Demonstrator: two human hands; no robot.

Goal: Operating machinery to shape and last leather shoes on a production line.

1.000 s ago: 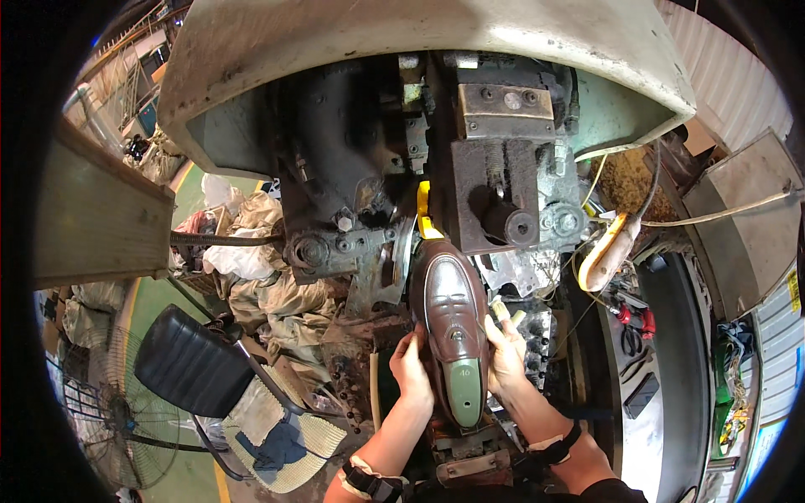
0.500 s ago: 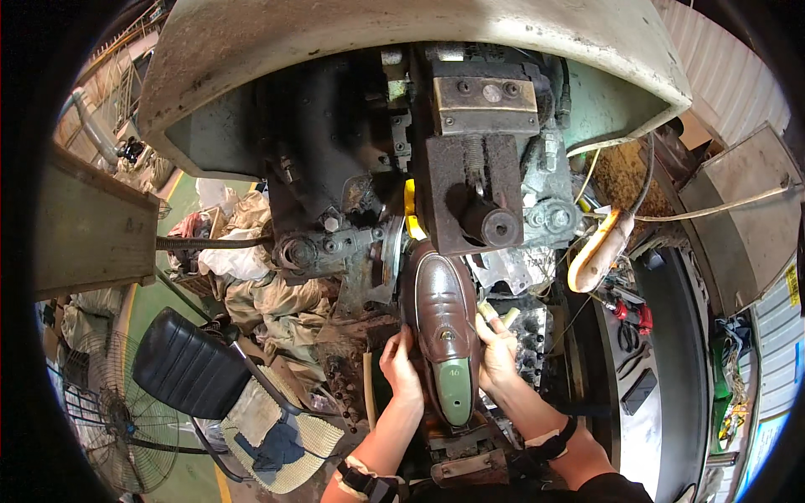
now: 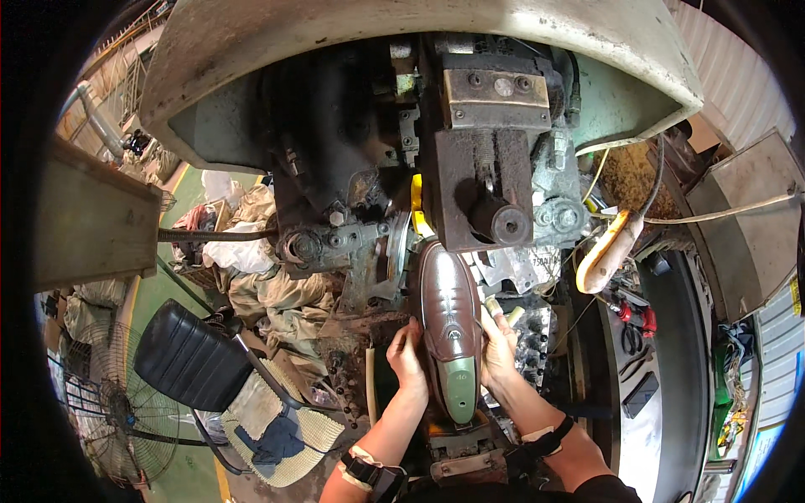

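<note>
A dark brown leather shoe upper (image 3: 446, 293) sits on a green shoe last (image 3: 460, 392), its toe pointing away from me, up to the machine's front. My left hand (image 3: 409, 359) presses the left side of the shoe, fingers curled against its lower edge. On the opposite side, my right hand (image 3: 499, 345) grips the right edge, with pale coverings on some fingertips. The undersides of the shoe and some fingertips are hidden. Just beyond the toe are a yellow machine part (image 3: 418, 205) and a dark steel block (image 3: 485, 180).
A pale machine hood (image 3: 419, 21) arches overhead. A lit lamp (image 3: 605, 251) hangs at right, above a bench with pliers (image 3: 635, 359) and a phone-like dark slab (image 3: 641, 395). A black-backed chair (image 3: 189, 352) and a fan (image 3: 113, 407) stand at left.
The view has shifted slightly, so the machine sits a little farther right. The shoe appears slightly turned, with brighter glare on its top. Both hands stay on its sides.
</note>
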